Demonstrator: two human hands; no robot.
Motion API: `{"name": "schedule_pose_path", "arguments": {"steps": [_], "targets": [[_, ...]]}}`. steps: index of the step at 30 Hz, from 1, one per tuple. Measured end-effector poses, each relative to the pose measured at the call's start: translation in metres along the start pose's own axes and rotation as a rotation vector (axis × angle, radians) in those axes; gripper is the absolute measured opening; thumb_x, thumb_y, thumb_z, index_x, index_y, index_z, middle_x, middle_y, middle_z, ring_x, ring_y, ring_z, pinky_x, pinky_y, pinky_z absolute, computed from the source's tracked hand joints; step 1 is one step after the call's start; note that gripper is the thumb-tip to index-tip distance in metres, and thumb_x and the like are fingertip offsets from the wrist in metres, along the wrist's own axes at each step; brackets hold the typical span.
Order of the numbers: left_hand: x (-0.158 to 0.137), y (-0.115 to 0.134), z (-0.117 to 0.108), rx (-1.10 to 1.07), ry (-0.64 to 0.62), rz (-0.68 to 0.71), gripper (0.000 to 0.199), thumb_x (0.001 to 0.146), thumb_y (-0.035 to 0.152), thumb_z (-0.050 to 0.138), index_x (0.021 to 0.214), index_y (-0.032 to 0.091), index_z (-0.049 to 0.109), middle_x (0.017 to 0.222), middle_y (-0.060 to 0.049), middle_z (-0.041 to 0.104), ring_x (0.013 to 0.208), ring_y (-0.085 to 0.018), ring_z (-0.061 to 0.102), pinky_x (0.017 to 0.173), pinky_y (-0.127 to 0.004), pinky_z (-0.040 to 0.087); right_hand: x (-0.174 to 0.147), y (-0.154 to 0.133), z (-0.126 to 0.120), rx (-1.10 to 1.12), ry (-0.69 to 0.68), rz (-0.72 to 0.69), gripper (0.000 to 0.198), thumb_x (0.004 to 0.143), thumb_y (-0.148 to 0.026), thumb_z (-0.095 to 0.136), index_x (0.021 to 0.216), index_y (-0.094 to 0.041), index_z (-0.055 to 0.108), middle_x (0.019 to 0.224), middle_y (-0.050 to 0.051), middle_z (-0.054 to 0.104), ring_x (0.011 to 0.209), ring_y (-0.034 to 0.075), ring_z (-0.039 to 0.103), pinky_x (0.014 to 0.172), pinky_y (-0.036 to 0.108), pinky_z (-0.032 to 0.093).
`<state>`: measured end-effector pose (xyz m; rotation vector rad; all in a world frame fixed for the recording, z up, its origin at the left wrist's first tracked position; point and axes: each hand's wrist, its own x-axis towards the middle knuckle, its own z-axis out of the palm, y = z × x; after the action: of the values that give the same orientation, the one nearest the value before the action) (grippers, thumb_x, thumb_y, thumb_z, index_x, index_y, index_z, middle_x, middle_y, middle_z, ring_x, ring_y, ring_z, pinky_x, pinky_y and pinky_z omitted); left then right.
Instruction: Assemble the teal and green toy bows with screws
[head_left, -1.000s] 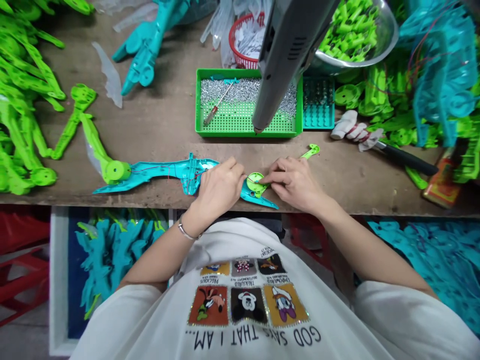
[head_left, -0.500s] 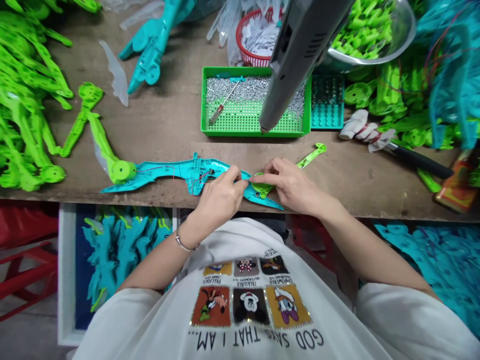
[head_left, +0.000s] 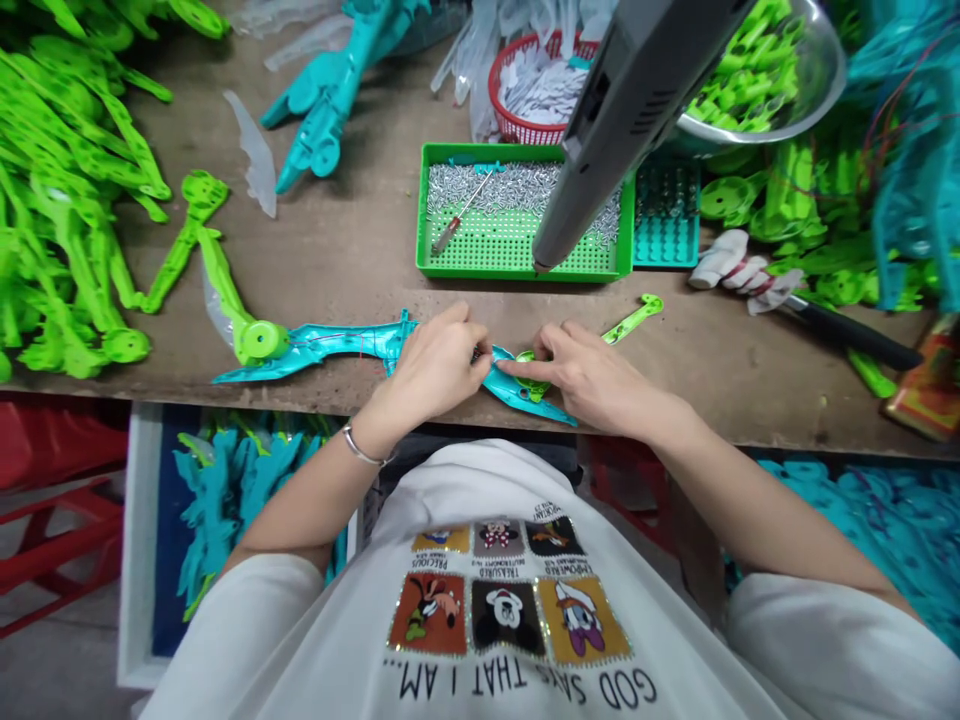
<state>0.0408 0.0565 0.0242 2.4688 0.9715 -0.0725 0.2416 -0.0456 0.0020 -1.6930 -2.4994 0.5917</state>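
Note:
A long turquoise plastic shell (head_left: 330, 343) lies along the front of the workbench, thin wires running inside it. My left hand (head_left: 444, 360) bends over its middle, thumb and fingers pinched together; what they pinch is too small to make out. At the shell's right part, my right hand (head_left: 589, 375) steadies it, index finger stretched onto it and the other fingers curled. Partly beneath that hand sits a green plastic arm (head_left: 634, 318), its far end sticking out to the upper right. Another jointed green arm (head_left: 264, 342) rests on the shell's left end.
Beyond the shell stands a green tray (head_left: 517, 262) of screws with a screwdriver (head_left: 452, 232). A grey powered tool (head_left: 592, 150) hangs above it. Green parts (head_left: 67, 200) pile up at left. A cloth-wrapped black handle (head_left: 855, 330) and a metal bowl (head_left: 821, 95) are at right.
My left hand has shifted slightly up and away from me over the shell's middle, covering more of it. My right hand stays in nearly the same place. The whole view has shifted a little.

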Motion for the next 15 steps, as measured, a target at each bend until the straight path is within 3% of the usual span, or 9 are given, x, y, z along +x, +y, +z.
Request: {"name": "schedule_pose_path", "arguments": {"steps": [11,15], "targets": [[0.041,0.016,-0.026,0.221,-0.314,-0.043,0.017,0.078,0.017,0.065,0.088,0.02,0.079,0.082,-0.01,0.075,0.082,-0.028,0.071,0.073,-0.035,0.053,0.003,0.0,-0.005,0.019,-0.062,0.007,0.058,0.09,-0.005,0.05,0.139,-0.034,0.063,0.104,0.011,0.054,0.085,0.021,0.04,0.074,0.033,0.029],[0.044,0.024,-0.023,0.337,-0.264,-0.051,0.024,0.081,0.019,0.067,0.101,0.016,0.078,0.093,-0.014,0.076,0.093,-0.03,0.072,0.08,-0.036,0.054,0.004,-0.001,-0.004,0.02,-0.066,0.015,0.06,0.091,-0.005,0.049,0.141,-0.036,0.06,0.105,0.011,0.054,0.086,0.021,0.04,0.073,0.034,0.029]]}}
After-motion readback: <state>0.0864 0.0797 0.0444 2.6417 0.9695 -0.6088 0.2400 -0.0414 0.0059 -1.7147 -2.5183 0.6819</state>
